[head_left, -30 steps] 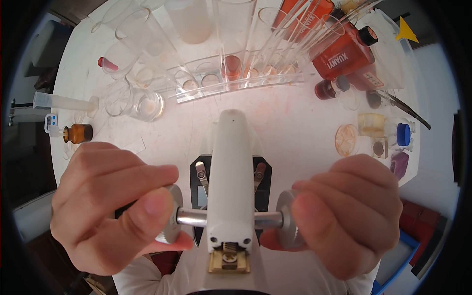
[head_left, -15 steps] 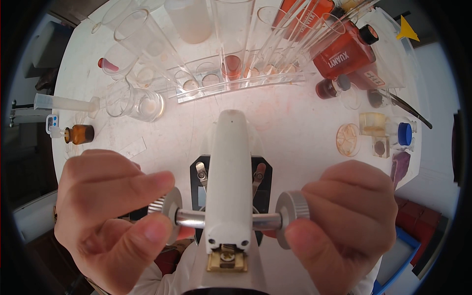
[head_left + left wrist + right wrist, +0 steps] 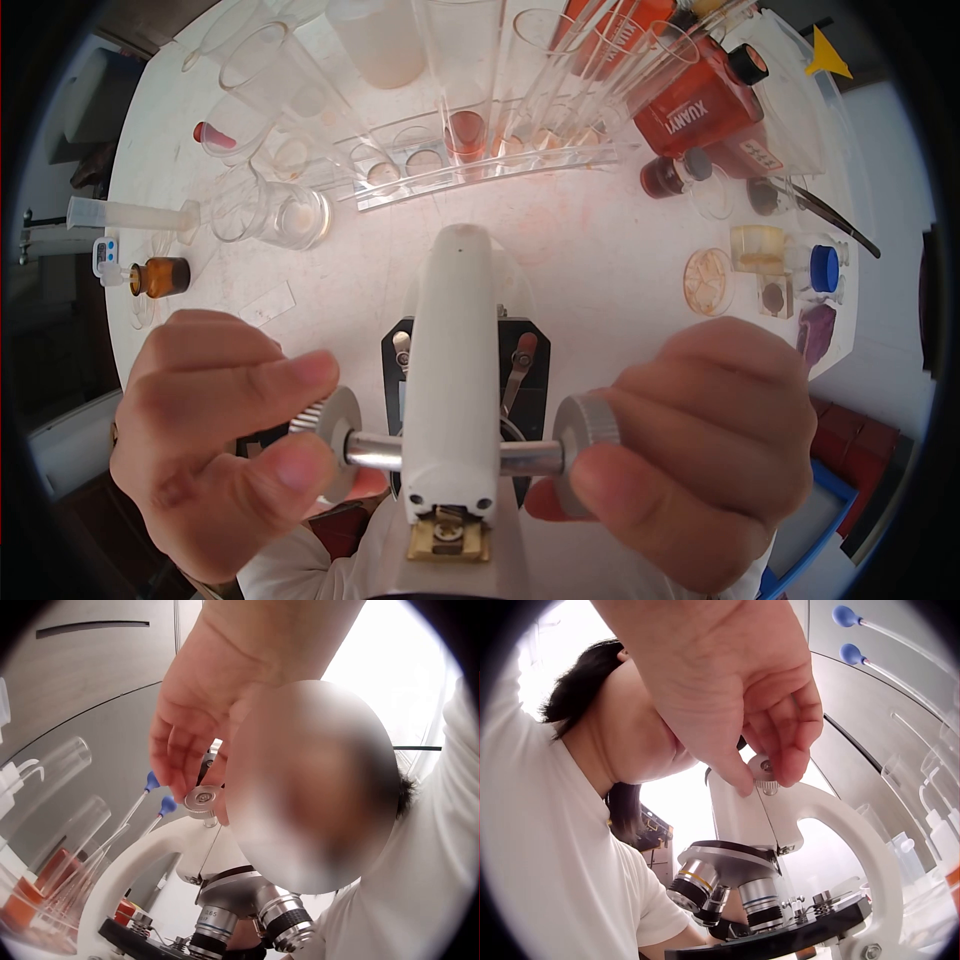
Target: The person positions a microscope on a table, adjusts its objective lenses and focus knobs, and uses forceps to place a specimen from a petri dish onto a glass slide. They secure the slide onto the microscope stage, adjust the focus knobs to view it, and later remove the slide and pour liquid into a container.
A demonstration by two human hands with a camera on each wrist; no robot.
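In the head view, a white microscope (image 3: 452,350) stands in the middle, its arm towards me. My left hand (image 3: 215,440) pinches the ridged left focus knob (image 3: 342,440) between thumb and index finger. On the other side my right hand (image 3: 710,445) grips the right focus knob (image 3: 588,445), thumb along its near side. A shiny shaft joins the knobs to the arm. Partly hidden beneath is the black stage (image 3: 530,345) with a metal clip (image 3: 520,365). The wrist views show the objectives (image 3: 214,926) above the stage (image 3: 832,919).
Behind the microscope, a clear rack (image 3: 480,178) holds several tubes. To the left are a glass flask (image 3: 300,218), a brown bottle (image 3: 165,276) and a glass slide (image 3: 268,303). Red bottles (image 3: 700,100), a petri dish (image 3: 705,282) and a blue-capped bottle (image 3: 824,268) stand right.
The fingers of both hands have shifted on the knobs, with more of each ridged rim uncovered than a second ago. The microscope appears slightly further left in the head view.
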